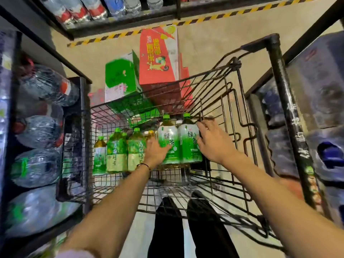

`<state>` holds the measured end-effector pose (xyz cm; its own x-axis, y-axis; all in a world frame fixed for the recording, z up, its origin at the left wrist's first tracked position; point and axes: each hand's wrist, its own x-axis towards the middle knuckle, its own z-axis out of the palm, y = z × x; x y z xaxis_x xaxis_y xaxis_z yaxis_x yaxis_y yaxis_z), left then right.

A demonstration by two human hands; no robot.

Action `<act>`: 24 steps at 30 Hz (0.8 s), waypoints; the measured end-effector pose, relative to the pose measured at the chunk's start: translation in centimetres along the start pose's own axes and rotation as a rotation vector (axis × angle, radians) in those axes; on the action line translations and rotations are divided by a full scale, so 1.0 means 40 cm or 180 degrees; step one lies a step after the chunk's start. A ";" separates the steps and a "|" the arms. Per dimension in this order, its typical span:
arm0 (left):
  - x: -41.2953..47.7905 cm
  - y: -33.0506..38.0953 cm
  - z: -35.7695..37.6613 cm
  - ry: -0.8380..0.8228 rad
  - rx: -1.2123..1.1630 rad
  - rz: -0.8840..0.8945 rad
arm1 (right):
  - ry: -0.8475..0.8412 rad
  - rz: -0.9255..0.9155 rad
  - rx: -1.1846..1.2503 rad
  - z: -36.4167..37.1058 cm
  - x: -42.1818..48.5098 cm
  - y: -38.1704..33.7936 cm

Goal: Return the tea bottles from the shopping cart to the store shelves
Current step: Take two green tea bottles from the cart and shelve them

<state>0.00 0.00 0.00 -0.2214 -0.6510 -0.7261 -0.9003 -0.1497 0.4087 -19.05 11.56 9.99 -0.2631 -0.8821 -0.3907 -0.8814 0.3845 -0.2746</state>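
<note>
Head view, looking down: the left hand (157, 152) is on the left big tea bottle (168, 135), thumb across the front of the label and fingers round its far flank, so it reads as a grip. The right hand (214, 144) lies along the outer side of the right big tea bottle (188, 146), fingertips up near its shoulder. Whether it has closed round the bottle I cannot tell.

Both bottles stand upright and touching, at the far right corner inside the shopping cart (275, 86). They look full, with amber liquid showing above and below the labels, so I judge them heavy for one hand. The plastic wall will likely give under a squeeze, and the glossy label sleeve may slip. A safer hold would be low on the body with the palm wrapped well round, or at the neck under the green cap, with a hand under the base once lifted.

To the left of them inside the cart stands a row of smaller tea bottles (116, 153), upright and packed close. The cart floor is open wire, so bases can catch when dragged; lifting straight up seems wiser.

Beyond the cart's far end, a green carton (121, 79) and a red carton (158, 58) sit on the tan floor (214, 40), which is crossed further off by hazard tape (130, 33). Dark shelves hem the cart in closely: big water jugs (41, 131) to its left and wrapped packs (316, 90) to its right. Room to swing a bottle out is tight.
</note>
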 end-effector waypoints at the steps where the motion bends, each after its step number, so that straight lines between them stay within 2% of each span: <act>1: 0.009 -0.007 0.009 0.0044 -0.0045 0.0027 | -0.0007 0.0010 0.0009 0.010 0.004 0.000; 7: 0.043 -0.027 0.041 -0.0032 -0.0379 -0.0137 | -0.0056 0.0121 0.0043 0.050 0.009 0.002; 10: 0.067 -0.031 0.050 0.0063 -0.0318 -0.0234 | -0.0052 0.0160 0.0061 0.058 0.011 -0.001; 13: 0.095 -0.034 0.058 0.0129 -0.0625 -0.0233 | -0.0044 0.0154 0.0067 0.069 0.015 -0.004; 24: 0.121 -0.046 0.024 -0.0366 -0.1529 -0.0354 | -0.0033 0.0258 0.0201 0.088 0.032 -0.011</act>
<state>0.23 -2.17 -4.79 -0.1981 -0.5294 -0.8249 -0.6528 -0.5565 0.5139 -17.62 11.23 6.53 -0.3283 -0.8447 -0.4228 -0.8308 0.4712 -0.2963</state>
